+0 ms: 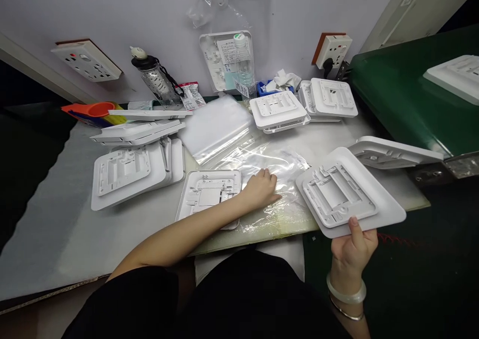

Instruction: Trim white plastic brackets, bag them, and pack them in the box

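The bench (80,234) has a pale surface running along the wall. On its left part lie a cluster of overlapping white panels (121,171) and, just behind them, a pile of further panels (140,132). One panel (209,194) lies near the front edge, beside a glossy spread of clear film (290,167); behind that is a flat stack of clear bags (215,122). Two piles of panels, a nearer one (279,104) and a farther one (334,97), sit side by side toward the back right. Along the wall stand a tumbler (159,82) and a clear bottle (244,67), near a blue tray (264,89).
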`<state>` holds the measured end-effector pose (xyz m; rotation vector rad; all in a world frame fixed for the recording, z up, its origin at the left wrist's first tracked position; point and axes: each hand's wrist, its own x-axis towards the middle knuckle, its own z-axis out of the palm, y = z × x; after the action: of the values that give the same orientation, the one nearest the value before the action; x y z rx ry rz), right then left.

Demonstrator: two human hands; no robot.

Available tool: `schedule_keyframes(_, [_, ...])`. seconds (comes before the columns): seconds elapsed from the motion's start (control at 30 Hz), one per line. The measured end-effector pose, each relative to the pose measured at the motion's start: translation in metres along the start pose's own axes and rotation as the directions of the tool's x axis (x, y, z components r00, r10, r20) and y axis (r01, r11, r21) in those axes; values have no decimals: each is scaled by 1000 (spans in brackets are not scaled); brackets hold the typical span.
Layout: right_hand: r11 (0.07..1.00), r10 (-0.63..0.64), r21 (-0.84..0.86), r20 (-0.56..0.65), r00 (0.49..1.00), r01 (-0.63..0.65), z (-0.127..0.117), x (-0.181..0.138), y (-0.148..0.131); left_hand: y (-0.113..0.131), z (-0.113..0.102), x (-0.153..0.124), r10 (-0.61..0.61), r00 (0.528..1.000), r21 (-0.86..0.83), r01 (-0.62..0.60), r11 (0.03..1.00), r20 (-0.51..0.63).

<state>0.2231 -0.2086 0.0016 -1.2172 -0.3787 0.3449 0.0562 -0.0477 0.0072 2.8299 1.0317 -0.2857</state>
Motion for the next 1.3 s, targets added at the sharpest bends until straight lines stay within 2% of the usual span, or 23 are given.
schedule_keyframes(0.13, [999,-37,12,-15,999,37,-1,2,-1,1,10,-5,-1,999,-51,0,999,-33])
schedule_keyframes(0.33, [998,-51,24,-8,999,51,-1,-2,-3,-18,7,-4,88,994,-227,-99,969,-60])
schedule_keyframes(0.47, [999,-51,3,-5,999,51,4,-5,-10,-23,0,-4,29,994,-376,-67,924,-107])
schedule_keyframes(0.63, [980,-197,0,-35,980,197,14,-10,-33,-32,-13,1,-89,991,-605,9,796,-103])
schedule_keyframes(0.73, [971,-241,7,-32,970,241,19,-13,-42,-37,-16,8,-106,993,-725,32,688,-56])
schedule_keyframes(0.83, [982,-187,2,5,982,187,25,-16,-35,-35,-12,17,-76,997,-794,48,606,3])
schedule_keyframes(0.97, [1000,-3,1,49,999,3,36,-27,-9,-34,-4,25,-24,997,-829,77,555,76])
schedule_keyframes(1.07, [995,95,8,56,994,-96,41,-34,8,-39,-2,24,-2,992,-836,111,537,130])
schedule_keyframes(1.13, [995,95,-15,32,995,-94,41,-37,14,-42,-2,21,-8,991,-828,116,548,134])
schedule_keyframes(1.23, [992,25,-121,-19,1000,-27,36,-37,15,-43,-4,18,-52,997,-793,81,604,62])
schedule_keyframes(1.3, [975,-23,-223,-2,1000,22,32,-37,15,-42,-9,17,-77,997,-755,39,654,-16])
